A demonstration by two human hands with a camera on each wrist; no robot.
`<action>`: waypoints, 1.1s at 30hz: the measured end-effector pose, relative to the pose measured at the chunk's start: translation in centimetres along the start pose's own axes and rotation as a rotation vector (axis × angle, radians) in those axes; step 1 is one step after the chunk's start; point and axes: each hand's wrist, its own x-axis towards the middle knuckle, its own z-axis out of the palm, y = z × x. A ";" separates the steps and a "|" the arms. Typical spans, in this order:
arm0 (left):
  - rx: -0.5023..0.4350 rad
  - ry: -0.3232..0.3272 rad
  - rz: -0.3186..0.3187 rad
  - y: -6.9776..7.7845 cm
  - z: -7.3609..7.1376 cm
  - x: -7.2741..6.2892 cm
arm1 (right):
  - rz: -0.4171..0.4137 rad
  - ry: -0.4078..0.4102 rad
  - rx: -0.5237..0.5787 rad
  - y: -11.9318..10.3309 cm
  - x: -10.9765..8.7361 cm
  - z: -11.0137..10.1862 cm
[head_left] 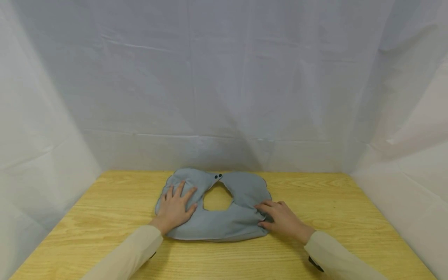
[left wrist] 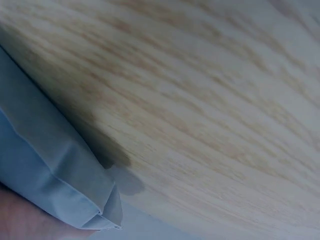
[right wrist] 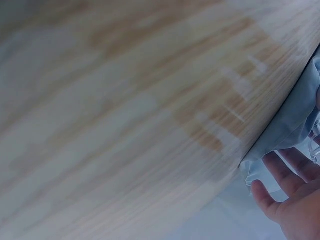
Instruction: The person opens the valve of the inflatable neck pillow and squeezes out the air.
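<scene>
A grey-blue neck pillow [head_left: 217, 223] lies on the table, puffy and wrinkled, with an opening in its middle. Two dark snap buttons [head_left: 218, 176] sit where its ends meet at the far side. Spread fingers of my left hand [head_left: 173, 208] rest flat on the pillow's left part; the left wrist view catches only a bit of this hand beside the pillow's edge [left wrist: 65, 160]. At the right end, my right hand [head_left: 280, 218] touches the fabric, thumb and fingers apart around a small clear valve [right wrist: 316, 145]. Some right fingertips are out of the right wrist view.
The pillow lies near the back of a wood-grain table [head_left: 217, 260]. White sheeting hangs behind the table [head_left: 224, 97] and along its left and right sides. Bare tabletop shows to both sides of the pillow and in front of it.
</scene>
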 end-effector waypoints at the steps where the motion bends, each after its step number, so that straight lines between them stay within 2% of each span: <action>1: 0.001 0.003 0.002 0.0 0.0 0.0 | -0.001 -0.001 0.000 0.0 0.0 0.0; 22: 0.022 0.053 0.014 0.0 0.6 -0.2 | -0.001 -0.006 0.001 -0.1 0.0 0.0; 33: 0.009 0.067 0.018 -0.1 1.4 -0.3 | 0.003 -0.019 0.003 -0.1 -0.1 0.0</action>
